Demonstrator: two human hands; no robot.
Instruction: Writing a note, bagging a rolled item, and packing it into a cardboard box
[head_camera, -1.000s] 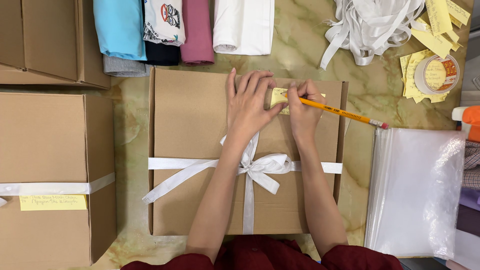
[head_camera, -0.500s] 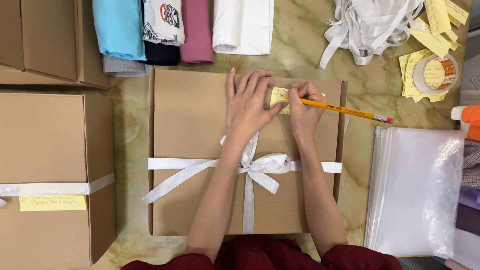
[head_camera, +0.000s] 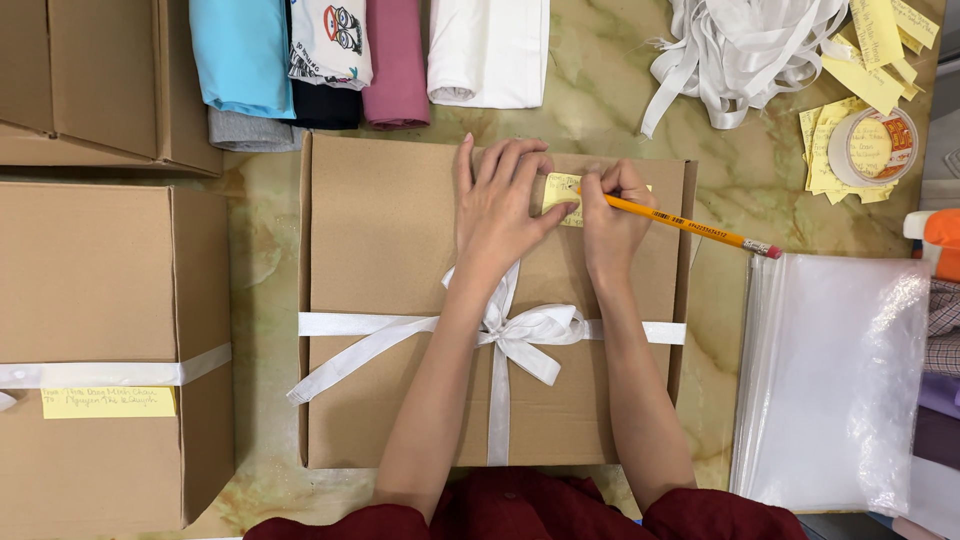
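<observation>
Hands meet at the far edge of a brown cardboard box (head_camera: 400, 300) lying flat on a marbled green counter (head_camera: 610, 110). The left hand (head_camera: 500, 205) is spread palm-down, its fingertips pinning a small yellow label (head_camera: 560, 195) to the lid, apparently so the paper cannot slide. The right hand (head_camera: 610, 215) is closed in a writing grip around a yellow pencil (head_camera: 690, 225), its tip on the label and its eraser end angled out toward the right.

A white ribbon (head_camera: 520, 335) crosses the box both ways and is tied in a bow at the middle, just below the wrists, which holds the lid closed.

To the left stands another ribbon-bound box (head_camera: 100, 340) already bearing a yellow label (head_camera: 108, 402) tucked under its band. Folded garments (head_camera: 370, 55) in blue, print, maroon and white line the counter's far side. Loose white ribbon (head_camera: 740, 45), spare yellow slips (head_camera: 880, 35) and a roll of tape (head_camera: 870, 145) lie at upper right, within reach, and clear plastic bags (head_camera: 840, 380) are stacked at the right.
</observation>
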